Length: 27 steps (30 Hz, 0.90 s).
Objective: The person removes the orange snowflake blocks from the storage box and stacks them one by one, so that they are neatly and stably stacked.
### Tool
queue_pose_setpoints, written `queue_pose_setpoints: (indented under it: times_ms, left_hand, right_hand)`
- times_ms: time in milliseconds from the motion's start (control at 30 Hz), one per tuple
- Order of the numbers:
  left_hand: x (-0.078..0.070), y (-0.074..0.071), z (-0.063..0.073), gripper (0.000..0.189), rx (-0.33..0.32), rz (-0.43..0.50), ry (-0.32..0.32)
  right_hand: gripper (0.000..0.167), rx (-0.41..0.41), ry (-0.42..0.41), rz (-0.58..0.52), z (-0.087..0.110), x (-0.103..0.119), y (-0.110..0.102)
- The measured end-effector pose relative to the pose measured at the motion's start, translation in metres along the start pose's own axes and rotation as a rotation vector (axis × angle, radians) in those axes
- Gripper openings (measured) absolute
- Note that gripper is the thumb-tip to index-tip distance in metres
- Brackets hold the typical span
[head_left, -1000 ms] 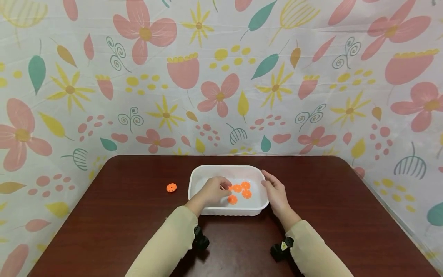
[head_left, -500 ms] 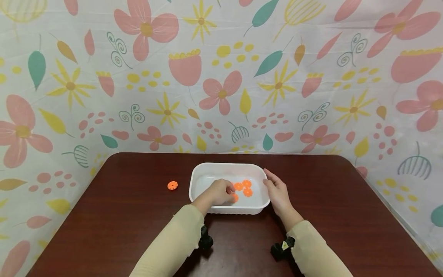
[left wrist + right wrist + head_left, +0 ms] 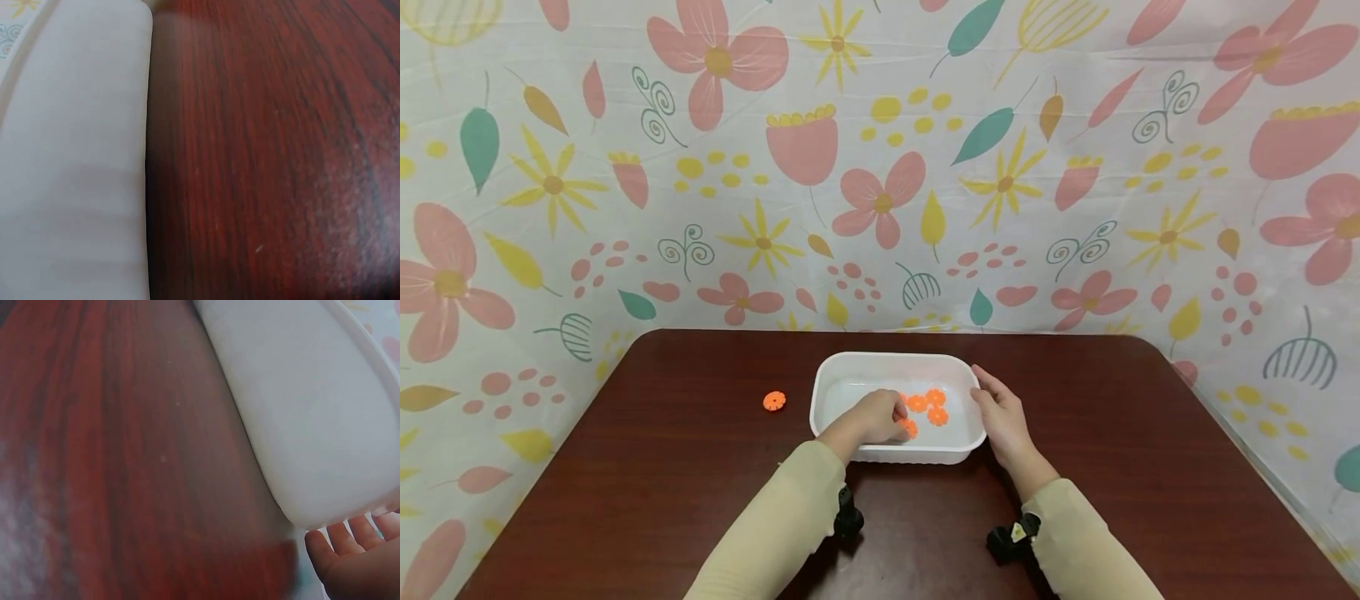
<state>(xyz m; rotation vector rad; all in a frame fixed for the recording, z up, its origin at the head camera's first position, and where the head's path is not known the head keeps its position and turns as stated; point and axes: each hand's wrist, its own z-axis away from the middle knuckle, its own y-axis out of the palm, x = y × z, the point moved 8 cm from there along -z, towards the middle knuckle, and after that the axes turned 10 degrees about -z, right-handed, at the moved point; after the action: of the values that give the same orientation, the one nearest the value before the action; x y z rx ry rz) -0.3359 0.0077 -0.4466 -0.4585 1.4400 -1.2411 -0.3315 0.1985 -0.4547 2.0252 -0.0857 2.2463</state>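
A white rectangular plastic tub (image 3: 850, 454) stands mid-table with several orange notched discs (image 3: 937, 416) on its floor. My left hand (image 3: 874, 417) reaches in over the near left side, fingers curled down and thumb at the nearest orange disc (image 3: 909, 428), which it pinches. Part of that disc and another disc behind the knuckles are hidden. With the thumb over the rim and the fingers along the outer wall, my right hand (image 3: 1006, 421) grips the tub's right end. Those fingertips (image 3: 320, 547) also show against the wall in the right wrist view.
One more orange disc (image 3: 774, 401), with a small centre hole, lies on the dark red-brown wooden table (image 3: 700, 467) left of the tub. A flower-patterned cloth (image 3: 880, 275) hangs behind the table's far edge.
My left hand has moved slightly right and toward the near wall, from beside the left disc in the row down to the nearest disc. My right hand keeps its hold on the tub.
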Motion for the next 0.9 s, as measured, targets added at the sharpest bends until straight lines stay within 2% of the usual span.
queue_pose_setpoints:
  times_ms: [233, 433, 733, 900]
  left_hand:
    - [0.000, -0.004, 0.000, 0.022, -0.044, 0.035, 0.012]
    - [0.002, -0.010, 0.002, 0.014, -0.082, 0.079, 0.014]
    - [0.006, -0.009, 0.001, 0.009, -0.061, 0.210, -0.025]
    - [0.007, -0.011, 0.002, 0.008, -0.064, 0.315, -0.030]
  right_hand:
    - [0.046, -0.006, 0.000, 0.008, -0.002, -0.001, -0.001]
    - [0.047, -0.002, 0.001, -0.017, -0.002, -0.001, 0.000]
    - [0.046, 0.001, 0.022, -0.050, -0.001, -0.002, -0.001]
    - [0.047, 0.009, 0.026, -0.051, -0.001, -0.002, 0.000]
